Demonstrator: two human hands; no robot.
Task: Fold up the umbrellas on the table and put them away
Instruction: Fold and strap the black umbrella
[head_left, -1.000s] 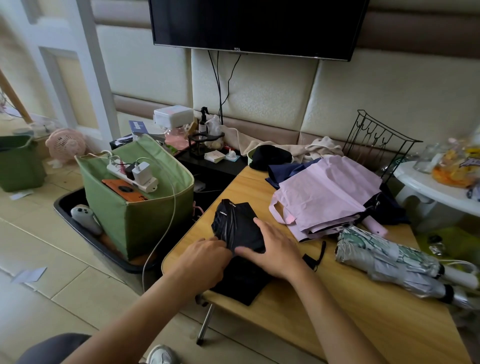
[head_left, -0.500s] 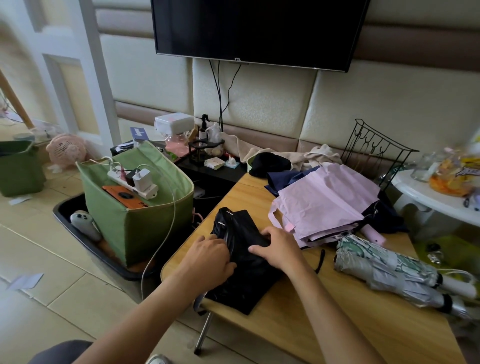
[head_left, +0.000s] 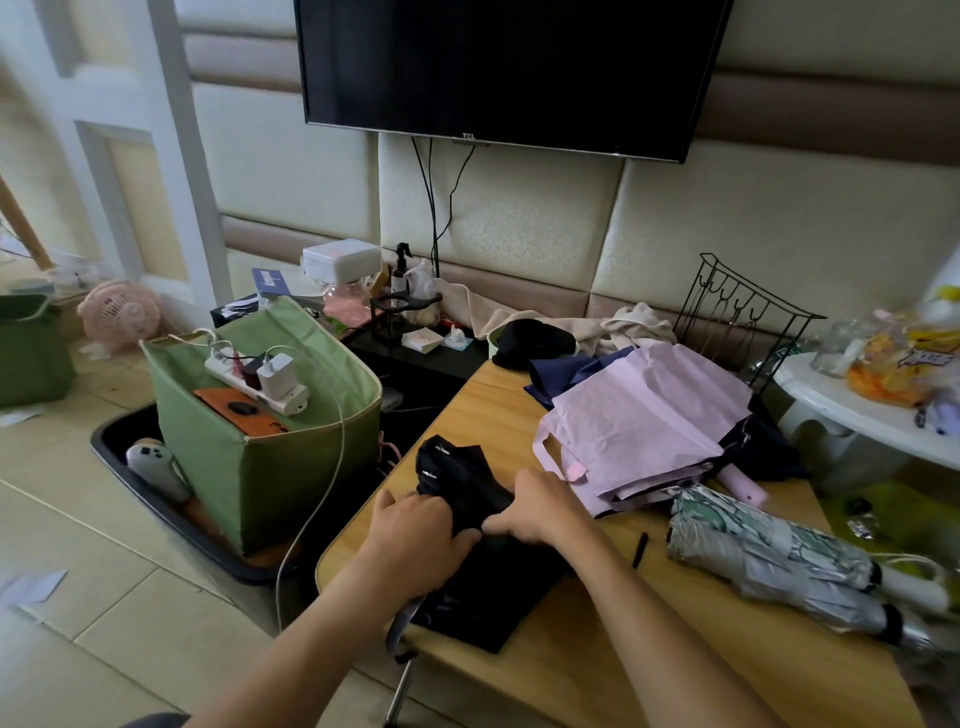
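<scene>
1. Both hands grip the black umbrella (head_left: 462, 499) at the table's (head_left: 597, 644) near corner: left hand (head_left: 415, 540) curled round its middle, right hand (head_left: 540, 512) pinching the cloth just beside it.
2. It looks light, limp and slippery; I'd hold it mid-roll, where the fingers bunch it, or the folds may spring loose.
3. Its handle is hidden under the left wrist; the strap beyond the right fingers is hard to make out.
</scene>
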